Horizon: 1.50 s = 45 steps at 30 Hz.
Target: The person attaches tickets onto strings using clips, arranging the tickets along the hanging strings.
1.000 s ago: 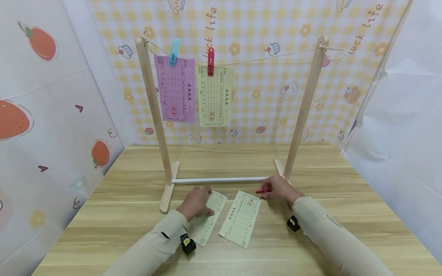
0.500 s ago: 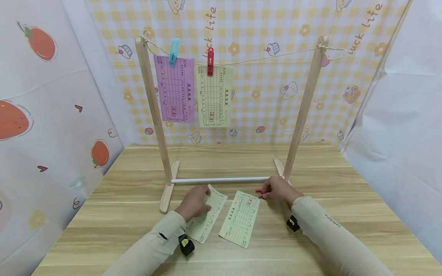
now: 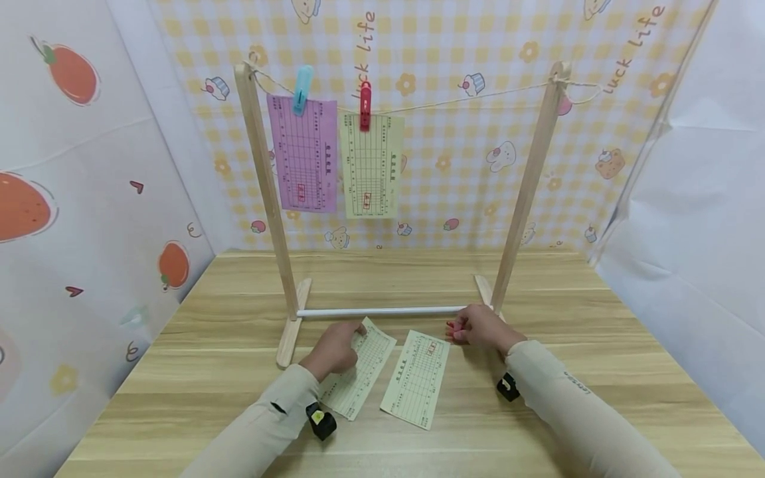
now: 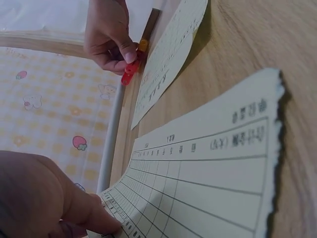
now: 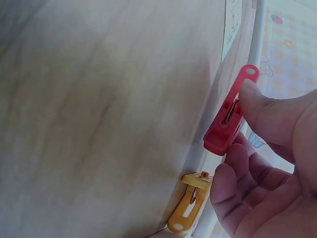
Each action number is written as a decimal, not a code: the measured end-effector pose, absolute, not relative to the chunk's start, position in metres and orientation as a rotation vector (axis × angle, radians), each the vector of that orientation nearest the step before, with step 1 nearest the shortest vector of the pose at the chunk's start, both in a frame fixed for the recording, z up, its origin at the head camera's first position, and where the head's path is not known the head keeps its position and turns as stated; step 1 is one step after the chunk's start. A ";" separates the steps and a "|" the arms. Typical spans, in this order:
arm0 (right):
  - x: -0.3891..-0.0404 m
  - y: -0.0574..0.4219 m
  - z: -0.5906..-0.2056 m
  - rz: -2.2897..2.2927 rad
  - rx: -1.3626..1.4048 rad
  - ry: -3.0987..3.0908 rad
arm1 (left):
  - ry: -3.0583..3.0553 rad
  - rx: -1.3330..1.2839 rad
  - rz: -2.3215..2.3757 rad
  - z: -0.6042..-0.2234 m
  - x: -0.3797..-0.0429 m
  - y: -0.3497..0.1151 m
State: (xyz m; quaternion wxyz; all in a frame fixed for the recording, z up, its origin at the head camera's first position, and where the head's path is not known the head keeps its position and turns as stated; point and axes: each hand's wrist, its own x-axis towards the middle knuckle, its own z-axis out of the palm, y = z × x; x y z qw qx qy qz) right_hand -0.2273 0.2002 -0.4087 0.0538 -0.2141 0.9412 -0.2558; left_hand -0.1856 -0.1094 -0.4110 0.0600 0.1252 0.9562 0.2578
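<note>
My left hand (image 3: 335, 348) pinches the far end of a pale yellow printed slip (image 3: 367, 372), thumb on its printed face in the left wrist view; the slip bends up there. Beside it a second yellow slip (image 3: 416, 380) with a red stamp mark lies flat on the table. At the right, my right hand (image 3: 485, 328) holds a red clothespin (image 5: 230, 111) between thumb and fingers, just off the second slip's far corner. In the right wrist view a yellow clothespin (image 5: 189, 204) lies close below the fingers.
A wooden frame with a left post (image 3: 265, 192), right post (image 3: 528, 192) and white crossbar (image 3: 382, 311) stands behind the hands. From its string (image 3: 454, 101) hang a purple slip (image 3: 303, 156) under a blue clothespin (image 3: 302, 89) and a yellow slip (image 3: 372, 169) under a red clothespin (image 3: 365, 106).
My left hand has drawn slightly left, its fingers closing on the slip, whose far end has risen. The red clothespin has turned a little in my right hand, which stays in place.
</note>
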 end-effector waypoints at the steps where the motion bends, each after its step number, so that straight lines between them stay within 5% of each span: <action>1: -0.228 0.200 -0.408 -0.784 -0.642 2.860 | 2.889 0.380 0.794 -0.410 -0.186 -0.109; 45: -0.227 0.198 -0.389 -0.903 -0.641 2.857 | 2.879 0.505 0.891 -0.378 -0.195 -0.097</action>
